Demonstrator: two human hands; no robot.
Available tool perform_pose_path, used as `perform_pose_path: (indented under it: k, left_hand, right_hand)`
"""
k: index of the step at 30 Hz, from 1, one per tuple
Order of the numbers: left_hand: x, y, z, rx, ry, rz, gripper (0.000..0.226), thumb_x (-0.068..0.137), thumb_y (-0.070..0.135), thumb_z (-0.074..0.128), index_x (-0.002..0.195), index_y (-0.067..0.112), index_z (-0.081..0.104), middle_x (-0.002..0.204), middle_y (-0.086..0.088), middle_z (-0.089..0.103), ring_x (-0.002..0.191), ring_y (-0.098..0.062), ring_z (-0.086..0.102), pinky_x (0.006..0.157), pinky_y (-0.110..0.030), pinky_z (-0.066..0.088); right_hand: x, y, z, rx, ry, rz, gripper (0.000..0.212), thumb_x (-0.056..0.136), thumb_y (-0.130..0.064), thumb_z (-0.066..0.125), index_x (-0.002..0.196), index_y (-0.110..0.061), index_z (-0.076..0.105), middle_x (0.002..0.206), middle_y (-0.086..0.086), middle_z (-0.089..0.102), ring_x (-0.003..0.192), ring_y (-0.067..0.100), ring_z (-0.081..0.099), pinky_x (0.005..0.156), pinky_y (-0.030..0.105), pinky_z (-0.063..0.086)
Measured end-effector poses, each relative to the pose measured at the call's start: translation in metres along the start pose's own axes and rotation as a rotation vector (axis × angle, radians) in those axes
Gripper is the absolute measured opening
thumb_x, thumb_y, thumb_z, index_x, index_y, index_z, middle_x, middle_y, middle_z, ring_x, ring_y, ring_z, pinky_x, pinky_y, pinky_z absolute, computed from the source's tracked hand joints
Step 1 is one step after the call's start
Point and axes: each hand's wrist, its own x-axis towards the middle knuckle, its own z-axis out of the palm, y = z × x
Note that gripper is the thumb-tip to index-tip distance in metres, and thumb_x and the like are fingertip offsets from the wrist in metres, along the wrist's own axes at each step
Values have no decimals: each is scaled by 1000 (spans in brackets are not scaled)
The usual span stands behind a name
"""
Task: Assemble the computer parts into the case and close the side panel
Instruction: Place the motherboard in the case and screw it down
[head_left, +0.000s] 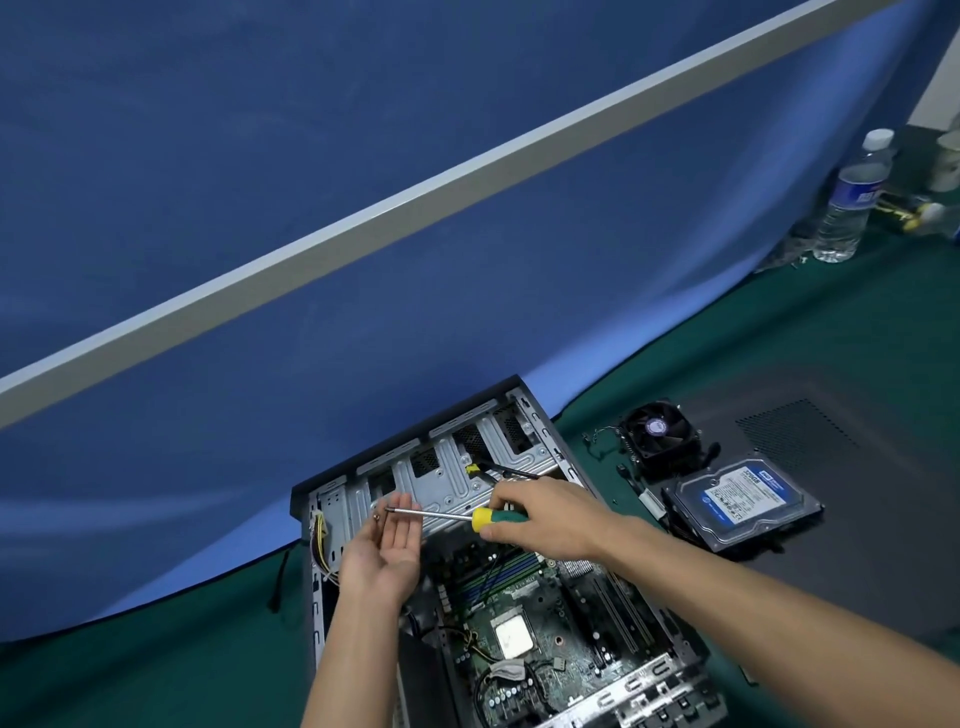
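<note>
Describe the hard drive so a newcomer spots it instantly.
Start at the open computer case lying on the green table, then look right to the dark side panel lying flat there. The hard drive rests on that panel, just nearer than the black cooler fan; its blue-and-white label sets it apart.

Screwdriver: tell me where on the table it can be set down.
Bare green table left of the computer case; another green strip between the side panel and the water bottle. Crowded right of the case: fan, hard drive, cables.
</note>
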Motion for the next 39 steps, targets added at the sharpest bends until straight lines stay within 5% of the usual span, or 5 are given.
perform_pose_path:
  k: [14, 23, 28, 33, 39]
  left_hand:
    - [3, 1, -11, 16, -50, 39, 19, 99, 13, 44, 89, 2, 57, 98, -15, 66, 105, -23, 61, 105, -35, 40]
    - [-5, -22, 0, -92, -48, 150, 21, 100, 12, 42, 89, 0, 56, 110, -18, 59, 101, -22, 59, 95, -36, 45]
    - [3, -33, -3, 13, 91, 195, 17, 101, 7, 40, 99, -6, 52, 110, -27, 59, 93, -29, 62, 87, -37, 49]
    - [6, -41, -18, 26, 280, 127, 36, 101, 8, 39, 135, -3, 41, 128, -25, 54, 103, -30, 63, 94, -36, 50]
    - [13, -56, -20, -132, 264, -8, 39, 104, 16, 30, 142, 9, 35, 135, -18, 51, 118, -25, 57, 104, -31, 41]
  right_hand:
    - [8, -5, 3, 79, -47, 47, 30, 83, -62, 57, 95, -34, 60, 66, -14, 52, 59, 2, 47, 55, 24, 34]
    - [11, -5, -5, 598, -294, 239, 31, 84, -42, 68, 79, -12, 63, 53, 2, 62, 36, 14, 47, 39, 21, 36]
    - [7, -3, -18, 637, -318, 355, 23, 86, -25, 59, 100, -6, 61, 84, 15, 71, 47, 16, 58, 37, 20, 40]
    - [11, -10, -36, 852, -130, 394, 18, 85, 5, 52, 102, 0, 54, 89, 19, 63, 58, 21, 65, 46, 24, 53]
    - [6, -19, -24, 577, 163, 281, 17, 80, -9, 74, 82, -9, 57, 61, 6, 66, 45, 19, 63, 41, 25, 49]
